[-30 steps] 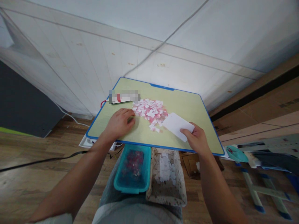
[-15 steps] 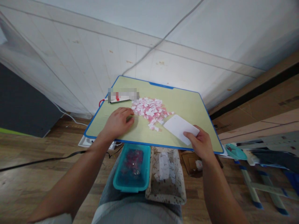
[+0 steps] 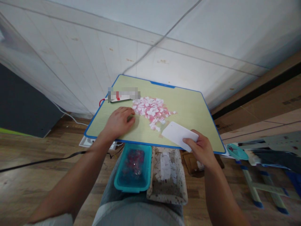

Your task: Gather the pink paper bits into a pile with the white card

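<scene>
A loose heap of small white and pink paper pieces lies on a yellow-green board with a blue rim. My right hand pinches a flat white card, thumb on top and fingers beneath. The card's far left corner is close to the front of the heap, over the board. My left hand rests on the board left of the heap, fingers bent and thumb apart, with nothing seen in it. Its fingertips are beside the heap's left edge.
On my lap sit a teal plastic box with dark red things inside and a speckled tray holding white pieces. A pixelated phone-like object with a red cable lies at the board's back left. Cardboard stands at the right.
My right hand has drawn the card a little toward me and to the left, away from the heap. My left hand has stayed almost still.
</scene>
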A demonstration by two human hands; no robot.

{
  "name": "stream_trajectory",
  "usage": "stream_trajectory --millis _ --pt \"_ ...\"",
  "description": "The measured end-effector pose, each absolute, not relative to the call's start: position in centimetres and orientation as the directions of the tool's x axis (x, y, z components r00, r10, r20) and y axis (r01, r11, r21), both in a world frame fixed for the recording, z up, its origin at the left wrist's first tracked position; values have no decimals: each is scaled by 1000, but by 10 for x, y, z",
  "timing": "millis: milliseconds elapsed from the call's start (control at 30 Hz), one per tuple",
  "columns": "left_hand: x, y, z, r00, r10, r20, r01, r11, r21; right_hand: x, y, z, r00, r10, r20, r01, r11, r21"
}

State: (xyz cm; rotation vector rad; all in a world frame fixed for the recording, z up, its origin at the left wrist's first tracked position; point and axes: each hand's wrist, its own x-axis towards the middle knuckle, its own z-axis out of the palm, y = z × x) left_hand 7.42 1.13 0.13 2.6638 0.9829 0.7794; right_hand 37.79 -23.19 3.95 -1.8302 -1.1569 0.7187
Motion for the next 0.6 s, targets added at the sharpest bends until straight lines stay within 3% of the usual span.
stream_trajectory --millis 267,600 --pt "74 13 0 624 673 397 547 -739 392 351 -232 23 372 928 -22 454 -203 -867" --pt "75 11 -1 621 660 423 535 -751 387 335 -232 13 458 888 22 409 -188 -893"
